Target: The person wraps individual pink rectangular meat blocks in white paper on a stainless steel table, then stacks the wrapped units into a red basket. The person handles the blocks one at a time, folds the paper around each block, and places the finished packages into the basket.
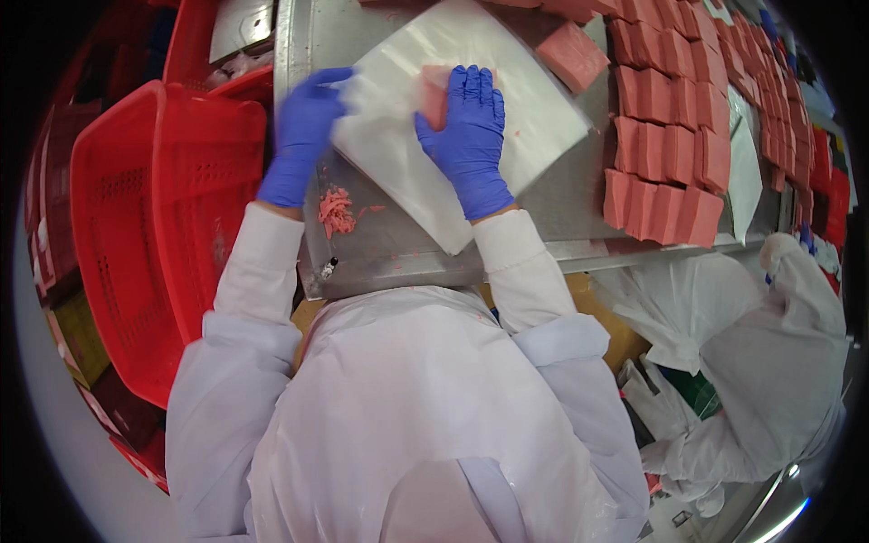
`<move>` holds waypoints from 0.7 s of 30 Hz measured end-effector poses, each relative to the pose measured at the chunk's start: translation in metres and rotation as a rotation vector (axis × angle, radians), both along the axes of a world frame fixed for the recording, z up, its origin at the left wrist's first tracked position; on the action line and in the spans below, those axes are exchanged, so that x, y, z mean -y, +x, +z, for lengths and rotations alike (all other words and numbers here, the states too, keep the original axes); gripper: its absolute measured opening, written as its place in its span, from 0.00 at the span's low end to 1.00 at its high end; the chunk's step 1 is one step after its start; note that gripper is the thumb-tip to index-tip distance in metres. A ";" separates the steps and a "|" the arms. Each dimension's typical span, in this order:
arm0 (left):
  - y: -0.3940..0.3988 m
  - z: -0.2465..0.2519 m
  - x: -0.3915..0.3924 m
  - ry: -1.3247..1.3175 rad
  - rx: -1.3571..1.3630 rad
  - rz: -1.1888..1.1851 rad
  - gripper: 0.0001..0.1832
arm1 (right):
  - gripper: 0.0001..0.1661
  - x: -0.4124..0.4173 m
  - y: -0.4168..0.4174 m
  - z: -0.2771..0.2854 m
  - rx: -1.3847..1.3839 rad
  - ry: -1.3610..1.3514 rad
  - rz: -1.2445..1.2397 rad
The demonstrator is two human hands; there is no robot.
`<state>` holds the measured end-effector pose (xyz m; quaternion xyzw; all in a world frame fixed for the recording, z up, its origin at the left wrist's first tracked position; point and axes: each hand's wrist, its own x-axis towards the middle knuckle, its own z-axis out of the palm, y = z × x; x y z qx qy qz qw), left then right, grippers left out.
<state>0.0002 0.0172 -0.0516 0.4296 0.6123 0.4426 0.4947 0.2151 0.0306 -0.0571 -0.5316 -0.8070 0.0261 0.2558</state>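
Observation:
A stack of white translucent wrapping sheets (pixel 536 129) lies cornerwise on a stainless steel table (pixel 387 231). My right hand (pixel 470 129), in a blue glove, lies palm down over a pink block (pixel 434 95) on these sheets. Its fingers point away from me, and the thumb is spread to the left. Most of the block is under the hand; whether a sheet covers part of it is unclear. My left hand (pixel 309 112), also gloved in blue, is motion-blurred at the stack's left corner. Its fingertips reach the sheet's edge, but their hold on it is too blurred to tell.
Rows of pink blocks (pixel 665 129) stand at the right, with a loose block (pixel 574 55) beside the sheets. Pink scraps (pixel 336 212) lie near the table's left corner. Red plastic crates (pixel 163 203) stand at my left. A co-worker in white (pixel 774 366) is at the right.

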 end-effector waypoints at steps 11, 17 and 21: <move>0.117 -0.002 0.020 0.450 -0.654 -0.026 0.14 | 0.31 -0.034 0.027 0.022 -0.805 -0.438 -0.239; 0.098 0.012 -0.088 0.045 0.235 0.054 0.14 | 0.26 -0.073 0.039 0.004 -0.417 -0.635 -0.056; 0.117 0.072 -0.045 0.182 -1.187 -0.528 0.19 | 0.24 -0.073 0.053 0.013 -0.445 -0.687 -0.221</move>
